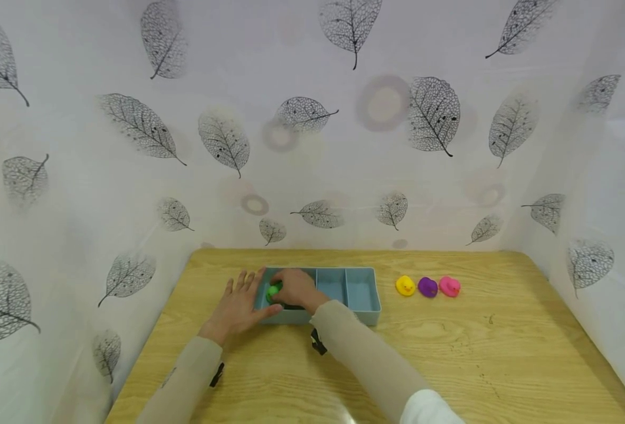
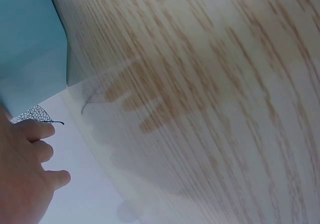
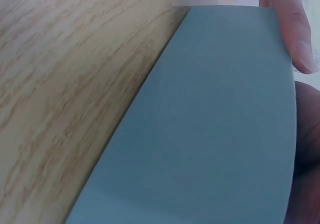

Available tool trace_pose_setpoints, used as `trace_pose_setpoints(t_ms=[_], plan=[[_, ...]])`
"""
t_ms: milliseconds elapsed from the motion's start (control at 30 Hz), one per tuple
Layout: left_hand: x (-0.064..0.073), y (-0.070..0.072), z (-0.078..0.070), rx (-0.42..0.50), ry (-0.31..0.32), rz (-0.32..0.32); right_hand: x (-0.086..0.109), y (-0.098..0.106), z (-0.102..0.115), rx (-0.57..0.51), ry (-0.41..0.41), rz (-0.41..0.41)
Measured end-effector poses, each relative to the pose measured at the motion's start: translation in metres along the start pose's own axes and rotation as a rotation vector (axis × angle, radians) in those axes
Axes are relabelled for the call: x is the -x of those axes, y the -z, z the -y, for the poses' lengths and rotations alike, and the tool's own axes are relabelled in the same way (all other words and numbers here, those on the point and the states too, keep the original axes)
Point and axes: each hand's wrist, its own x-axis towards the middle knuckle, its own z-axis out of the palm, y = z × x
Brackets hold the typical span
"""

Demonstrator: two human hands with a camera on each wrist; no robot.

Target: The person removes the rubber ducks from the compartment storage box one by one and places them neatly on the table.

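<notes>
A blue-grey divided tray (image 1: 368, 318) lies on the table. My right hand (image 1: 296, 288) reaches down into its left part and pinches a small green rubber duck (image 1: 272, 292) there, covering part of it. At the tray's left end rests my left hand (image 1: 238, 309), fingers spread, with the thumb along the front wall. In the left wrist view, some of the left hand's fingers (image 2: 42, 151) extend past the tray's corner (image 2: 35, 48). The tray's front wall (image 3: 200, 119) fills much of the right wrist view, which hides the duck.
To the right of the tray, a yellow duck (image 1: 405, 286), a purple duck (image 1: 428, 287) and a pink duck (image 1: 449, 287) stand in a row on the wooden table (image 1: 450, 365). A white leaf-patterned sheet (image 1: 312, 176) encloses the back and sides.
</notes>
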Motion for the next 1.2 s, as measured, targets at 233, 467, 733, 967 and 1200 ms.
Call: trace_pose_setpoints(t_ms=[233, 467, 733, 967, 1200], plan=[[-0.0007, -0.0014, 0.0002, 0.000, -0.004, -0.009, 0.0002, 0.0000, -0.0011, 0.007, -0.002, -0.005], [-0.0009, -0.0001, -0.0023, 0.007, -0.006, -0.006, 0.0005, 0.0002, -0.0038, 0.032, 0.030, -0.009], [0.0000, -0.0005, -0.0037, 0.007, 0.000, -0.009, 0.0057, 0.0037, -0.0045, 0.019, 0.091, -0.004], [0.0000, -0.0002, -0.0045, 0.003, 0.006, 0.002, 0.0071, 0.0078, -0.0049, 0.045, 0.110, 0.002], [0.0007, 0.0009, -0.0033, -0.009, 0.015, 0.008, 0.0069, 0.0094, -0.0057, 0.035, 0.139, -0.015]])
